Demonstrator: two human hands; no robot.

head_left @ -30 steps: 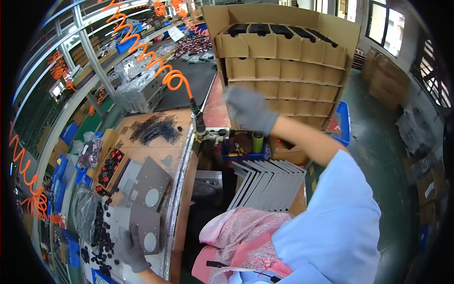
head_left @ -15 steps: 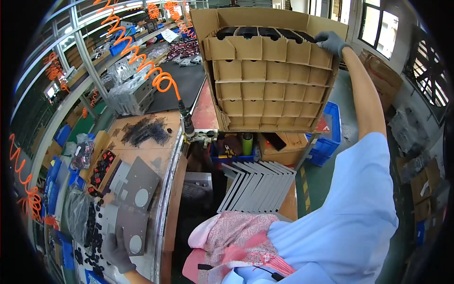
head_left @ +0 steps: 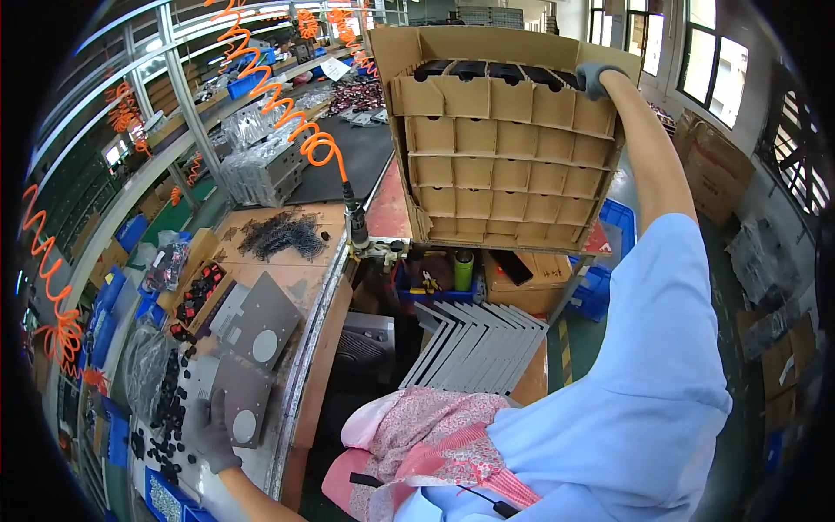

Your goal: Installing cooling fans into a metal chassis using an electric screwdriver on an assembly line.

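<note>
My right hand (head_left: 604, 79), in a grey glove, reaches to the top right corner of a tall cardboard box (head_left: 405, 174). Its fingers curl down at the end of a row of black parts (head_left: 470, 70) that sit in the top slots; whatever they grip is hidden. At the lower left, my gloved left hand (head_left: 211, 435) lies on the bench with thumb and fingers apart. It is beside the nearer of two grey metal plates (head_left: 250, 391), each with a pale round disc. The farther plate (head_left: 277, 313) lies just beyond.
Small black caps (head_left: 170, 426) are strewn left of the plates. An orange coiled hose (head_left: 323, 150) holds a tool (head_left: 356, 217) at the bench edge. Grey angled panels (head_left: 474, 348) stand below the box. Blue bins (head_left: 600, 283) stand on the floor to the right.
The view has shifted, so the bench and box sit lower and farther right. My right hand's fingers have curled down more at the box's corner. My left hand stays by the nearer plate.
</note>
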